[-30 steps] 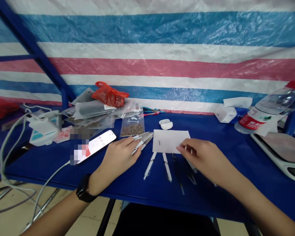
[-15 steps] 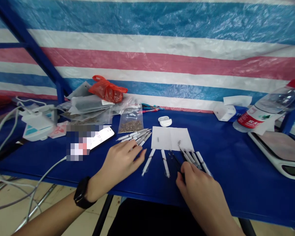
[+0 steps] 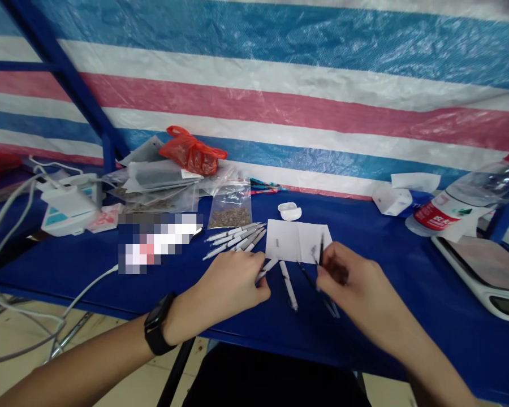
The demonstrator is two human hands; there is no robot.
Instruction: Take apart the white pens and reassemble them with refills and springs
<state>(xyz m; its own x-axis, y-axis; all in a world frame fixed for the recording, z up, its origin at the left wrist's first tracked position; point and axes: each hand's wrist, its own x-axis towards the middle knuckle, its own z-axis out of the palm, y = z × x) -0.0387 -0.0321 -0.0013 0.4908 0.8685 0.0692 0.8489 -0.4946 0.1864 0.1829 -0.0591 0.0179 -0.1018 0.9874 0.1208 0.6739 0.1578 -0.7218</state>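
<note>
At lower centre, the left hand (image 3: 229, 285) pinched a white pen (image 3: 267, 269), the right hand (image 3: 360, 285) a dark rod (image 3: 321, 249), both probably light, stiff, best gripped mid-length.

The left grip (image 3: 227, 288) hides part of a white pen (image 3: 268, 268).
</note>
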